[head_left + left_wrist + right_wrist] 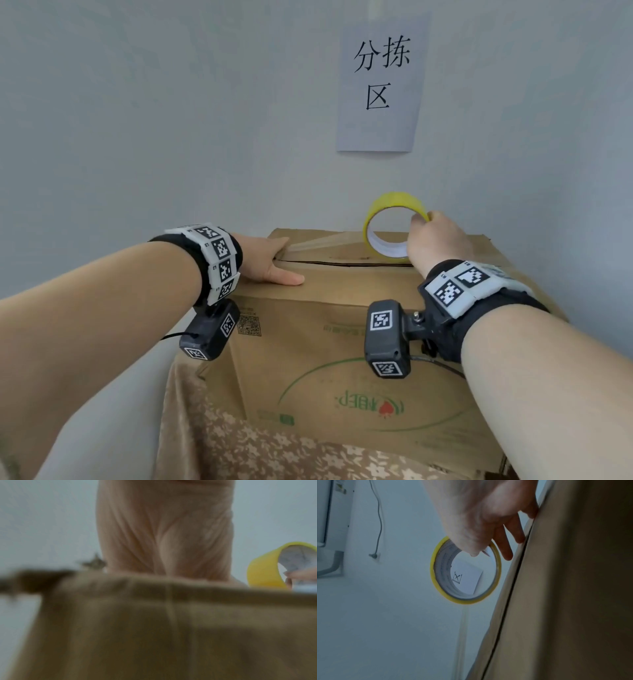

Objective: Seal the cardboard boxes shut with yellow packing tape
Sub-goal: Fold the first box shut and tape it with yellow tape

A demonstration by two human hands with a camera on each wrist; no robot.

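A brown cardboard box (342, 342) stands in front of me with its top flaps closed along a dark seam (342, 263). My left hand (270, 260) lies flat on the left end of the top, pressing down the end of a pale tape strip (318, 241). That strip runs right to the yellow tape roll (394, 222), held upright just above the seam. My right hand (435, 240) grips the roll at its right rim, thumb inside the core. The roll (465, 570) and the strip (462, 635) leaving it show in the right wrist view. The left wrist view shows the blurred box (154, 628) and roll (267, 572).
A white paper sign (380, 82) with black characters hangs on the pale wall behind the box. A floral cloth (239, 452) covers the surface beneath the box. A cable and plug (375, 555) hang on the wall in the right wrist view.
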